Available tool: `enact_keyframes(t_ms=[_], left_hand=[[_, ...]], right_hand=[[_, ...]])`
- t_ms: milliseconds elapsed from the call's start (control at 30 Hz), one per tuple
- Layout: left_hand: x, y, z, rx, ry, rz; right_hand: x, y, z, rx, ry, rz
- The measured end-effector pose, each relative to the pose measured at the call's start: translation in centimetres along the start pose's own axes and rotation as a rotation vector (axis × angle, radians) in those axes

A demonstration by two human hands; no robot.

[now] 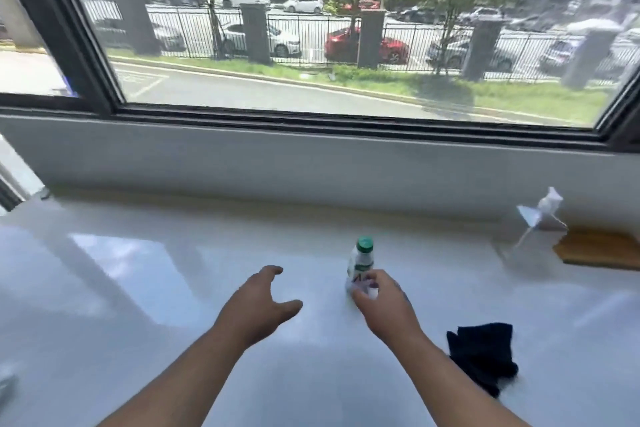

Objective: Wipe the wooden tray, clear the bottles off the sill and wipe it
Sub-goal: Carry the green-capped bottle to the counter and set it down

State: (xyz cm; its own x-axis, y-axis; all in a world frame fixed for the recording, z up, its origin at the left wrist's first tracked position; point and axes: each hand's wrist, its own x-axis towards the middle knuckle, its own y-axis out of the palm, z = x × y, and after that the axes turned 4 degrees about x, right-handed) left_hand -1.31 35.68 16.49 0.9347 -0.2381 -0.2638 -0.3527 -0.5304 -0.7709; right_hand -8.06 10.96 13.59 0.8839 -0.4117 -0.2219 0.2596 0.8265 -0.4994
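A small white bottle (361,258) with a green cap stands upright on the glossy white sill (138,270), near the middle. My right hand (382,302) is wrapped around its lower part. My left hand (258,302) hovers over the sill to the left of the bottle, fingers spread, holding nothing. A dark cloth (483,355) lies crumpled on the sill to the right of my right forearm. The wooden tray (599,250) shows at the far right edge, only partly in view.
A clear spray bottle (540,215) with a white trigger head stands just left of the tray, by the white wall under the window. The dark window frame (311,118) runs across above the sill. Part of a blurred object (7,388) shows at the left edge.
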Motion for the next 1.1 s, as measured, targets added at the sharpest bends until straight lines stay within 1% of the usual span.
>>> enact_keyframes(t_ms=[133,267,433,533,600,700,833,967,1100], left_hand=[[6.1,5.2,-5.9,0.056,0.005,0.075],[11.0,9.2,-9.6,0.059,-0.028,0.136],[15.2,12.8,-10.6,0.042,-0.060,0.158],[16.5,14.0,-10.6,-0.036,-0.043,0.153],[16.9,14.4,-10.6,-0.078,-0.045,0.153],[17.1,14.3,-10.3,-0.095,-0.036,0.149],[16.2,12.0,-8.3,-0.150,-0.074,0.082],[13.4,7.8,-3.9,-0.198,-0.160,-0.014],[8.2,3.4,2.3,-0.248,-0.267,-0.130]], right_hand=[[5.8,-4.1,-4.8,0.009,0.099,0.011],[10.3,-5.1,-8.3,0.045,0.190,0.078],[13.9,-3.1,-10.6,0.147,0.314,0.221],[15.0,-1.8,-11.0,0.269,0.392,0.311],[15.6,-1.0,-11.0,0.302,0.413,0.364],[16.2,0.1,-10.6,0.327,0.380,0.401],[16.1,2.0,-8.3,0.339,0.357,0.456],[14.0,6.0,-4.3,0.348,0.331,0.563],[9.8,12.2,-0.1,0.302,0.291,0.705]])
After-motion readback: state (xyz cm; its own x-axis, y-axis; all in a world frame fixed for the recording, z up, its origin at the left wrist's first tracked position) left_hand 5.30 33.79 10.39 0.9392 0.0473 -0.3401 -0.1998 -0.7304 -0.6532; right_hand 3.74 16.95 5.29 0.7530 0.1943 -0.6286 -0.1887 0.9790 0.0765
